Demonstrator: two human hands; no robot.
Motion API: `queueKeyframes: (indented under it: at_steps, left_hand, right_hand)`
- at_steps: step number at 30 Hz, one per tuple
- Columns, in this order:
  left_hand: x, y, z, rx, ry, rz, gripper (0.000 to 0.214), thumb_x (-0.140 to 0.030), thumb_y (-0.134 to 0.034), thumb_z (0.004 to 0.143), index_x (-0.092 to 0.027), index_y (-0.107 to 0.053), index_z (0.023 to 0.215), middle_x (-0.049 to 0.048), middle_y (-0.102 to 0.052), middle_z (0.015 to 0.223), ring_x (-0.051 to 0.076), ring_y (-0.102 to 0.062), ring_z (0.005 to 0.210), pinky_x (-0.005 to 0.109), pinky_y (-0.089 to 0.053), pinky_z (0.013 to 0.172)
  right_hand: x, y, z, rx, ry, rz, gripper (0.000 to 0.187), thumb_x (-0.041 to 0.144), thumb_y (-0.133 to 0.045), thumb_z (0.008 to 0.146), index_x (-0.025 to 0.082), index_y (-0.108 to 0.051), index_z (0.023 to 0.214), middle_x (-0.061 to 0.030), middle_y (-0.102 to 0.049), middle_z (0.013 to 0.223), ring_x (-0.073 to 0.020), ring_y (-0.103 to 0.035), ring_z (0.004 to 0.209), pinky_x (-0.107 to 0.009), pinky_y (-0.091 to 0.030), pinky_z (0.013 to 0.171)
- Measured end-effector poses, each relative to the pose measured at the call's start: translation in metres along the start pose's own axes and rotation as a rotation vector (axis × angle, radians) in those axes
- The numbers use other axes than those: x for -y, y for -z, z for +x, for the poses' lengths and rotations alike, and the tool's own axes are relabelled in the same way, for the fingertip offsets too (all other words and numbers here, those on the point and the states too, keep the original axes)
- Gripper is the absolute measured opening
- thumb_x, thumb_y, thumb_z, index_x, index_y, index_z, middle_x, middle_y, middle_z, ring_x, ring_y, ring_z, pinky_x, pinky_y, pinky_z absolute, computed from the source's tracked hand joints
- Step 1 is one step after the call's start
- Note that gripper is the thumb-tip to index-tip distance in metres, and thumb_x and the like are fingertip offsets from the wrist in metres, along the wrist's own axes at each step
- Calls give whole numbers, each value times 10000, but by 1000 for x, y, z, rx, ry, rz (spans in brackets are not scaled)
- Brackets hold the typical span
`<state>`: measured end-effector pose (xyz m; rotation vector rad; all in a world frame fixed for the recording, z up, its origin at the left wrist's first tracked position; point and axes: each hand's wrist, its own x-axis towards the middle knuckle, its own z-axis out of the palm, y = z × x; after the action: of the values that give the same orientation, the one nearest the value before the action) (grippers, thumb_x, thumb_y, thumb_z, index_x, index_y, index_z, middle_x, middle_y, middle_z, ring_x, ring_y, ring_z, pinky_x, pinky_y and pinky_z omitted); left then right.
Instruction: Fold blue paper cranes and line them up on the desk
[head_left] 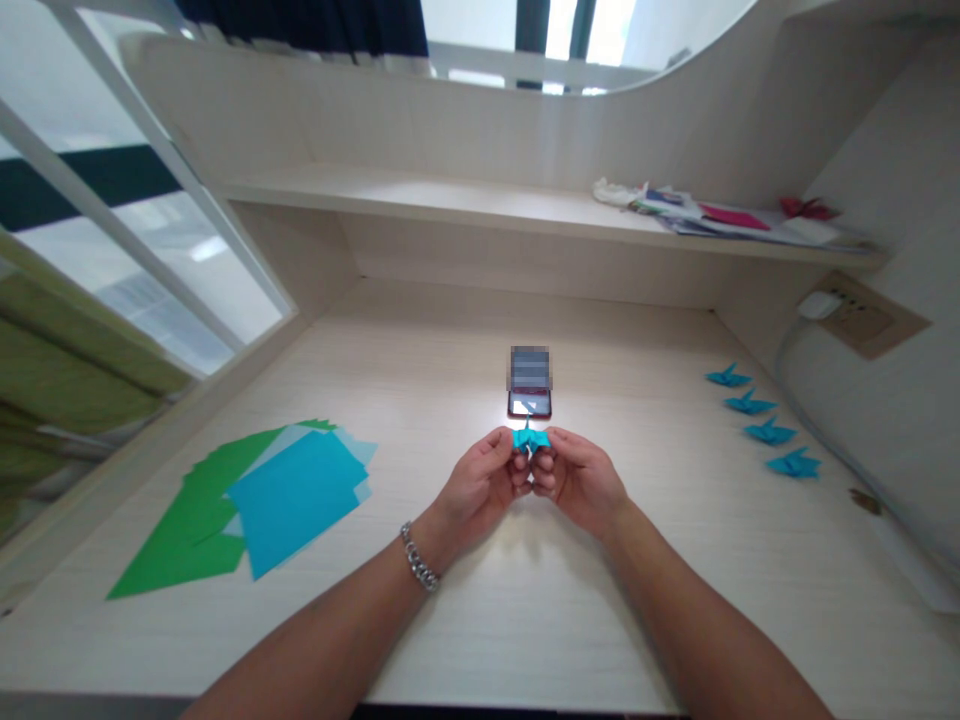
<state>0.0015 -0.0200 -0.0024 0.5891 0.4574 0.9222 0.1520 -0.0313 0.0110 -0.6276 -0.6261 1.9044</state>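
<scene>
Between both hands, above the middle of the desk, is a small blue origami crane (pixel 531 439) with its wings spread to the sides. My left hand (pixel 486 472), with a chain bracelet (pixel 418 558) on the wrist, pinches one wing. The other wing is pinched by my right hand (pixel 582 475). My remaining fingers curl beneath the crane. Just beyond it lies a phone (pixel 529 403) on the desk, its upper part blurred out. Along the right side sit several finished blue cranes (pixel 770 431) in a row.
Blue paper sheets (pixel 300 500) overlap green sheets (pixel 172 530) at the left. A shelf (pixel 450 198) spans the back, with papers (pixel 735 220) at its right end. On the right wall, a white plug (pixel 819 304) sits in a socket, its cable trailing down beside the cranes.
</scene>
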Motion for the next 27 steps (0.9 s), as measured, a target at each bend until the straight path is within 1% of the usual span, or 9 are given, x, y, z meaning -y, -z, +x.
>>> queueKeyframes:
  at_steps: [4, 7, 11, 14, 18, 22, 25, 27]
  left_hand:
    - [-2, -1, 0, -21, -10, 63, 246, -374, -651, 838, -155, -557, 778, 18, -561, 711, 120, -531, 614, 263, -433, 611]
    - [-3, -1, 1, -64, -29, 215, 235, -359, -636, 851, -151, -564, 768, 7, -546, 670, 108, -509, 596, 235, -400, 571]
    - [-3, 0, 2, -108, -48, 391, 264, -358, -643, 837, -145, -554, 708, 7, -546, 638, 101, -491, 567, 224, -369, 533]
    - [-2, 0, 3, -104, -8, 412, 276, -389, -623, 840, -143, -567, 726, 8, -546, 623, 99, -480, 526, 222, -346, 493]
    - [-3, 0, 2, -85, 34, 373, 283, -387, -637, 828, -135, -574, 716, 4, -534, 595, 92, -466, 489, 209, -322, 450]
    - [-5, -2, 1, -71, 64, 201, 243, -348, -678, 808, -127, -588, 761, 17, -564, 649, 89, -507, 533, 199, -373, 491]
    - [-4, -3, 0, -73, 72, 95, 244, -344, -703, 793, -125, -596, 804, 30, -593, 700, 91, -529, 555, 205, -408, 524]
    - [-3, -3, 0, -63, 68, 58, 246, -344, -709, 790, -128, -591, 798, 27, -593, 705, 90, -532, 560, 210, -423, 543]
  right_hand:
    - [1, 3, 1, -29, -26, -43, 171, 301, -650, 806, 161, -564, 759, 18, -557, 599, -92, -506, 457, -216, -397, 469]
    - [3, 8, 3, -91, -35, -133, 200, 341, -656, 788, 162, -574, 753, 10, -563, 581, -107, -514, 454, -219, -388, 436]
    - [5, 13, 5, -177, -32, -319, 231, 361, -671, 773, 153, -583, 724, 14, -548, 553, -92, -482, 432, -198, -339, 397]
    - [5, 14, 4, -167, -32, -377, 225, 336, -696, 749, 153, -575, 701, 15, -555, 541, -86, -475, 418, -195, -334, 390]
    - [5, 12, 3, -106, -49, -314, 223, 316, -720, 734, 151, -574, 700, 14, -568, 537, -86, -483, 402, -191, -349, 378]
    - [4, 9, 2, -80, -78, -141, 205, 287, -732, 735, 145, -586, 717, 8, -586, 558, -77, -505, 422, -172, -391, 398]
    - [1, 7, 3, -60, -66, -34, 201, 294, -725, 755, 134, -604, 743, -1, -594, 575, -77, -522, 441, -173, -423, 428]
    - [-1, 6, 3, -49, -51, 10, 208, 297, -725, 760, 122, -613, 748, -10, -601, 583, -76, -529, 454, -173, -439, 452]
